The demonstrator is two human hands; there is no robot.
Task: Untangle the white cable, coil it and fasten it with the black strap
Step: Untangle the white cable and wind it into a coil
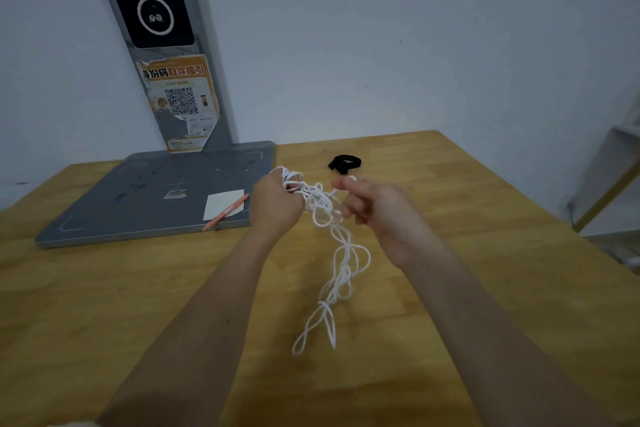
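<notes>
The white cable (pixel 341 260) is a tangled bunch held up over the wooden table (pixel 485 288). My left hand (pixel 275 206) is closed around several loops at the bunch's upper left. My right hand (pixel 377 210) pinches a strand at the upper right, thumb and forefinger together. A knot of loops sits between the two hands, and long loose loops hang down toward me. The black strap (pixel 344 164) lies curled on the table just beyond my hands, untouched.
A grey flat base plate (pixel 138 204) with an upright post (pixel 166 45) stands at the left rear, against the wall. On it lie a white paper note (pixel 221 206) and an orange pen (pixel 227 211). The table's right edge drops off near a white shelf (pixel 613 177).
</notes>
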